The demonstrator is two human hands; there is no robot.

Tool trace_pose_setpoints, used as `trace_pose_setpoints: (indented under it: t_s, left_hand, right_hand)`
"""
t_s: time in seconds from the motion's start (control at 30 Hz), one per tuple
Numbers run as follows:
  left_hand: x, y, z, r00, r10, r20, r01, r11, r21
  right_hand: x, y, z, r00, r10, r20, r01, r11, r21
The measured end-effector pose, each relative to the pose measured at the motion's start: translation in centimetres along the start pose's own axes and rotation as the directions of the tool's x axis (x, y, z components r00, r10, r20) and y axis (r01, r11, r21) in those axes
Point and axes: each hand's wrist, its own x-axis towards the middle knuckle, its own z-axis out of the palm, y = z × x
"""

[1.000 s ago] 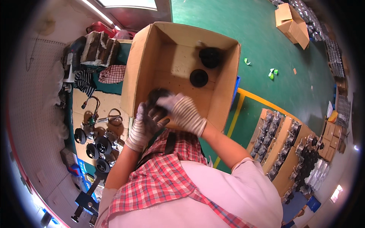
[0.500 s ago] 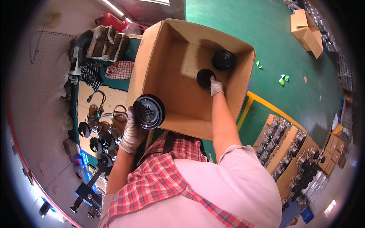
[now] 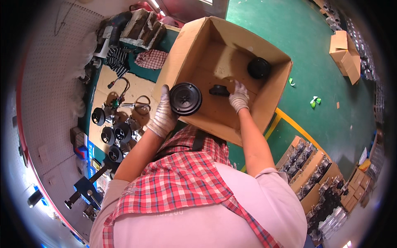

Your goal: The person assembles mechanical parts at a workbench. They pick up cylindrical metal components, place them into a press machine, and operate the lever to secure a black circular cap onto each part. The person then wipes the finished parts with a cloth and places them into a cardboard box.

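In my gloved left hand (image 3: pixel 163 118) is a round black plastic housing (image 3: pixel 185 99), ribbed on the face turned up, held by its edge over the near left side of a large open cardboard box (image 3: pixel 198 68). My gloved right hand (image 3: pixel 239 99) reaches inside that box with its fingers stretched out and apart. Just left of those fingers a black round part (image 3: pixel 219 90) shows nearly edge-on; whether it touches the fingertips is hard to see. Another black round part (image 3: pixel 259 67) lies in the box's far right corner.
On the left, a workbench covered with cardboard (image 3: pixel 101 82) bears scissors (image 3: pixel 140 105), several motor-like parts with black cups (image 3: pixel 122 132) and a checked cloth (image 3: pixel 151 59). Boxes of metal parts (image 3: pixel 308 169) stand at the right on the green floor, with an opened carton (image 3: pixel 344 56) farther off.
My right hand has let go of the black round part, which has tipped from face-on to edge-on. The left hand still holds its housing. The whole view has shifted.
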Motion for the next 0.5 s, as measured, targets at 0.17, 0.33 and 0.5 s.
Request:
trace_pose_setpoints:
  t_s: [0.17, 0.33, 0.5]
  left_hand:
    - [-0.6, 0.0, -1.0, 0.999, -0.032, 0.027, 0.034, 0.997, -0.075]
    - [-1.9, 0.5, -1.4, 1.000, 0.023, -0.015, -0.022, 0.999, 0.026]
    - [-4.2, 2.1, 0.7, 0.983, -0.154, -0.103, 0.126, 0.963, -0.237]
  right_hand:
    - [-0.4, -5.7, -0.6, 0.766, -0.138, 0.628, 0.312, 0.934, -0.174]
    - [-2.5, -6.9, 4.9, 0.834, -0.390, 0.390, 0.536, 0.741, -0.404]
    - [-1.4, -6.5, 5.5, 0.685, -0.579, 0.443, 0.729, 0.532, -0.431]
